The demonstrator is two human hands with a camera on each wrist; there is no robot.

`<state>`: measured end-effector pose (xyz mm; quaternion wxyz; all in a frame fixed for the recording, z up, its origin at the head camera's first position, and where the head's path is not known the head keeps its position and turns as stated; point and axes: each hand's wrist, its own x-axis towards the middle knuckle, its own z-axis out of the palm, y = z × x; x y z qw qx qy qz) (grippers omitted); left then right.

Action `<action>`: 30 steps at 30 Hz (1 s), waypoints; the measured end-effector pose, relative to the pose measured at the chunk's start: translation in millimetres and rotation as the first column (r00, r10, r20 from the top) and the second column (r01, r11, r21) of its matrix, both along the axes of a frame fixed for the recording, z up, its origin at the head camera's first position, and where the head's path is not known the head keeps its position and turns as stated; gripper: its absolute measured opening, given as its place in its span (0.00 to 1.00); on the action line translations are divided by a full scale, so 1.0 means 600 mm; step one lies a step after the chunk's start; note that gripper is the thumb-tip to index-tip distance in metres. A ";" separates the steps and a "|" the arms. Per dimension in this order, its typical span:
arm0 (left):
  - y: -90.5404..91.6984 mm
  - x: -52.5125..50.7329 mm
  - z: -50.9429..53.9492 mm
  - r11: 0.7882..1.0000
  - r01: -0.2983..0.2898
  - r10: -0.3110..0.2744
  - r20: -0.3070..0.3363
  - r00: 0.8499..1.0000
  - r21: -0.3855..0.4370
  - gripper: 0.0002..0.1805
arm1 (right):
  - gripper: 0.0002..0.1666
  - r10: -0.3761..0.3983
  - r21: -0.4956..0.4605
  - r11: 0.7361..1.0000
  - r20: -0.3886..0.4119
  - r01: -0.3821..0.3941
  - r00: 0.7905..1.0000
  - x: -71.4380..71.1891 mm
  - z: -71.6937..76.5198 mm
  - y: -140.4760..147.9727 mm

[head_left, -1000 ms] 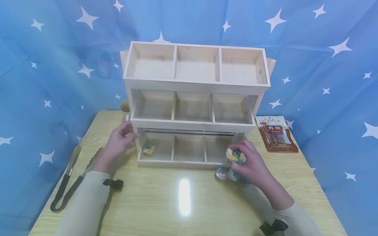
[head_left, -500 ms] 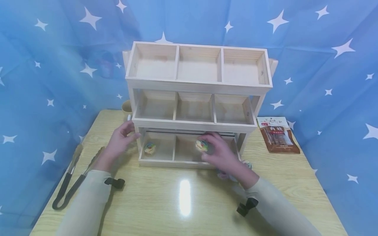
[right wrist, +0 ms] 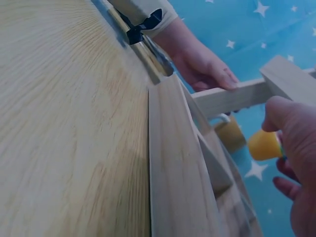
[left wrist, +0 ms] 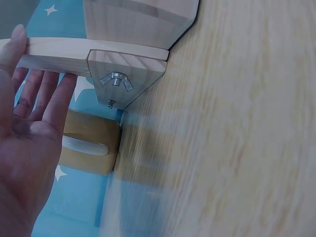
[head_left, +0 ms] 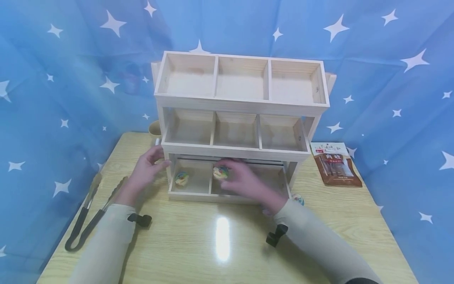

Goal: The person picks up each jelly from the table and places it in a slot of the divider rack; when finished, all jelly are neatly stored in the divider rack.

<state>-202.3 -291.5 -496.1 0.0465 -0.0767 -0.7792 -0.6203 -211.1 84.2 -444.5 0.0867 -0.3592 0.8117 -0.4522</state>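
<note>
A three-tier wooden rack (head_left: pixel 234 148) stands at the back of the table, each tier split into three compartments. My left hand (head_left: pixel 146 169) grips its left side post, thumb on one side and fingers on the other in the left wrist view. Between thumb and fingers, my right hand (head_left: pixel 244 180) pinches a small jelly cup (head_left: pixel 220 172) with a colourful lid, above the bottom tier's middle compartment near the left divider. The cup's yellow body shows in the right wrist view. Another jelly cup (head_left: pixel 182 179) lies in the bottom left compartment.
A further jelly cup (head_left: pixel 298 199) sits by the rack's right front corner, partly behind my right forearm. Black-handled tongs (head_left: pixel 83 225) lie at the left. A tan mug (left wrist: pixel 91 143) stands behind the left post. A brown snack packet (head_left: pixel 335 165) lies at the right.
My right hand has carried the jelly cup leftward from the rack's right front corner to the bottom middle compartment. My left hand stays on the post. The head view has shifted slightly.
</note>
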 end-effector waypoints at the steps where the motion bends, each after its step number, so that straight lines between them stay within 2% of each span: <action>1: 0.000 -0.001 0.000 1.000 0.003 -0.003 -0.003 1.000 -0.004 0.30 | 0.38 0.010 0.005 1.000 0.002 -0.010 1.000 -0.002 -0.001 -0.006; 6: 0.004 -0.004 -0.003 1.000 0.007 -0.007 -0.009 1.000 -0.014 0.31 | 0.37 0.024 0.072 0.997 -0.022 -0.022 0.999 -0.009 -0.004 -0.035; 11: 0.009 -0.005 -0.001 1.000 0.009 -0.009 0.004 1.000 -0.012 0.31 | 0.36 0.045 0.142 0.989 -0.093 -0.031 0.995 -0.019 -0.013 -0.062; 20: 0.012 -0.009 -0.002 1.000 0.011 -0.011 0.000 1.000 0.008 0.30 | 0.35 0.137 0.187 0.976 -0.131 -0.111 0.982 -0.036 -0.038 -0.097; 24: 0.013 -0.009 -0.002 1.000 0.014 -0.014 -0.001 1.000 0.001 0.31 | 0.35 0.157 0.221 0.968 -0.149 -0.122 0.976 -0.041 -0.048 -0.107; 30: 0.009 0.001 0.006 1.000 -0.015 0.015 0.003 1.000 -0.025 0.30 | 0.34 0.204 0.291 0.947 -0.205 -0.139 0.957 -0.045 -0.051 -0.124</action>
